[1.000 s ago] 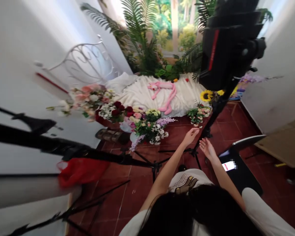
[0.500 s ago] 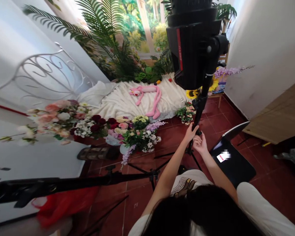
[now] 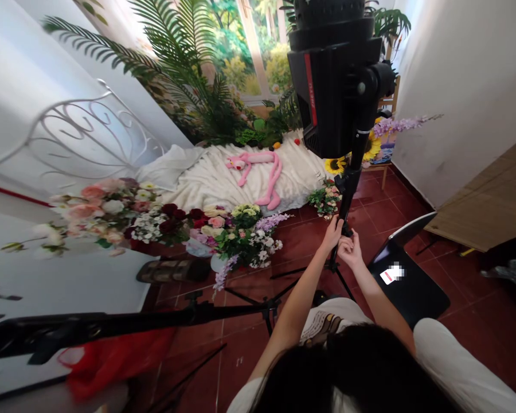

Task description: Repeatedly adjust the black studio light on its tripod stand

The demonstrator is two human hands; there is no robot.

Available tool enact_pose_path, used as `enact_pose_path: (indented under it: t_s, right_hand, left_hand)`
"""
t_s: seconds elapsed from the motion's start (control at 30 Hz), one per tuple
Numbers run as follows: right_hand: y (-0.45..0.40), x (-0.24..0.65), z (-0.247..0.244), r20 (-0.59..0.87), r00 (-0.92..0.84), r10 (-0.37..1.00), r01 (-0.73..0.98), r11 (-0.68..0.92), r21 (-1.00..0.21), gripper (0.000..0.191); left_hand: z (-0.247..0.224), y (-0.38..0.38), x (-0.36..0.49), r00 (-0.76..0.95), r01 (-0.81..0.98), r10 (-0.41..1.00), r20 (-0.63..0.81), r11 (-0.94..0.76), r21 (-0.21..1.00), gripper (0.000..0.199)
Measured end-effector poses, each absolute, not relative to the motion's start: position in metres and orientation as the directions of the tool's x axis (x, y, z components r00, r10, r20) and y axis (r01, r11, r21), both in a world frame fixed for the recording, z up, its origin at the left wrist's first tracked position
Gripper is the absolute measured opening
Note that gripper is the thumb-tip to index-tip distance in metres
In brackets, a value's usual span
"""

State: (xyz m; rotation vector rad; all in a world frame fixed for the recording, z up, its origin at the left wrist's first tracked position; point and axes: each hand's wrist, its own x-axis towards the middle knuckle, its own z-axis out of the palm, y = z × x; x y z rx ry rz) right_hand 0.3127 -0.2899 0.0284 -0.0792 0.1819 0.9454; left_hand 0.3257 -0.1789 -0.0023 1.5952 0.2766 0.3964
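Note:
In front of me a black studio light (image 3: 333,86) stands on a black light stand (image 3: 347,195). My left hand (image 3: 334,234) is closed around the stand's pole, low down. Just beside and below it, my right hand (image 3: 350,250) has its fingers curled in at a small black knob (image 3: 348,232) on the pole. Part of the knob is hidden behind those fingers. The stand's tripod legs (image 3: 346,281) spread over the floor under my hands.
A second black stand (image 3: 124,321) crosses low at left. Flowers (image 3: 241,235) edge a cream blanket (image 3: 206,172) bearing a pink plush toy (image 3: 262,158). A black chair (image 3: 413,292) with a phone (image 3: 388,276) stands at right on the red tile floor (image 3: 464,287).
The view has shifted very slightly, and the studio light appears a little lower and further left. Both hands keep their places on the stand, the right fingers still curled at the knob.

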Motion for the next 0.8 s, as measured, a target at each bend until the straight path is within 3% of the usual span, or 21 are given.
enact_pose_path:
  t_s: [0.07,0.13,0.2,0.27,0.37,0.43,0.53,0.7,0.8]
  right_hand:
    - [-0.288,0.315,0.027,-0.239,0.633,0.737,-0.774,0.611,-0.165,0.046]
    - [-0.286,0.318,0.027,-0.303,0.718,0.626,-0.687,0.569,-0.452,0.046]
    - [-0.289,0.321,0.028,-0.292,0.839,0.459,-0.493,0.414,-0.765,0.046]
    - [-0.297,0.326,0.032,-0.145,0.93,0.336,-0.203,0.142,-0.969,0.046]
    - [-0.317,0.335,0.049,0.052,0.898,0.437,0.179,-0.255,-0.95,0.041]
    - [-0.328,0.343,0.069,0.084,0.82,0.566,0.318,-0.33,-0.889,0.036]
    - [-0.328,0.354,0.108,0.244,0.788,0.566,0.41,-0.185,-0.893,0.036]
    - [-0.288,0.374,0.176,0.538,0.75,0.384,0.534,0.127,-0.836,0.071]
    - [-0.255,0.388,0.196,0.605,0.719,0.342,0.573,0.202,-0.795,0.065]
  left_hand:
    - [-0.003,-0.179,0.326,0.908,-0.063,0.412,0.084,-0.063,0.996,0.051]
    - [-0.003,-0.179,0.325,0.903,-0.063,0.422,0.086,-0.068,0.996,0.052]
    - [-0.002,-0.179,0.324,0.9,-0.071,0.424,0.098,-0.08,0.994,0.051]
    - [-0.002,-0.18,0.324,0.902,-0.087,0.416,0.118,-0.094,0.992,0.051]
    - [-0.003,-0.181,0.324,0.902,-0.11,0.405,0.146,-0.11,0.988,0.052]
    - [-0.003,-0.182,0.324,0.901,-0.119,0.404,0.156,-0.116,0.986,0.053]
    - [-0.002,-0.182,0.323,0.898,-0.126,0.41,0.163,-0.116,0.985,0.055]
    - [0.005,-0.183,0.321,0.9,-0.099,0.414,0.134,-0.104,0.99,0.061]
    - [0.006,-0.184,0.321,0.906,-0.097,0.404,0.127,-0.093,0.991,0.061]
